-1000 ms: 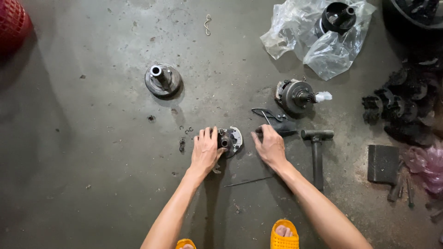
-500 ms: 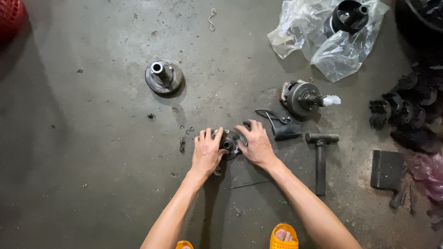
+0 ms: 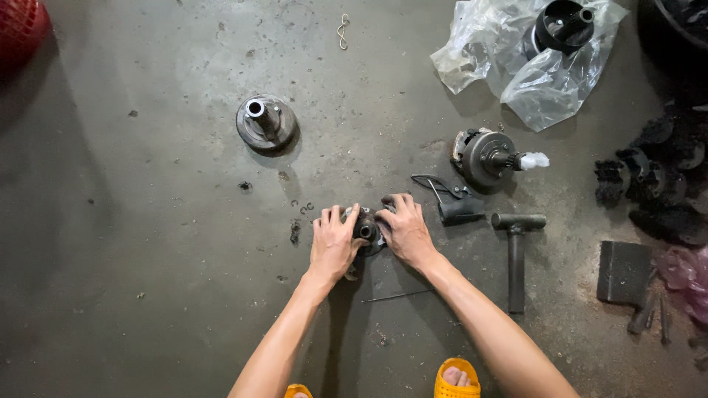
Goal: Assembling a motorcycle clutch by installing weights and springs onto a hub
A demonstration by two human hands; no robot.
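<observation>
Hands (image 3: 369,236) clasping small metal part (image 3: 366,230), pliers (image 3: 450,199) and hammer (image 3: 515,250) just right, flanged hub (image 3: 266,122) beyond

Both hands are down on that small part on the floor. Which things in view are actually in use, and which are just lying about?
In use:
- left hand
- right hand
- small dark round metal part with a centre hole, gripped between both hands

Lying about:
- round flanged metal hub
- dark drum-shaped assembly
- metal hammer
- clear plastic bag
- thin metal rod

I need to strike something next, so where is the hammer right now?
In the head view the hammer lies on the concrete floor, just beyond the right hand, below the round metal hub.
</observation>
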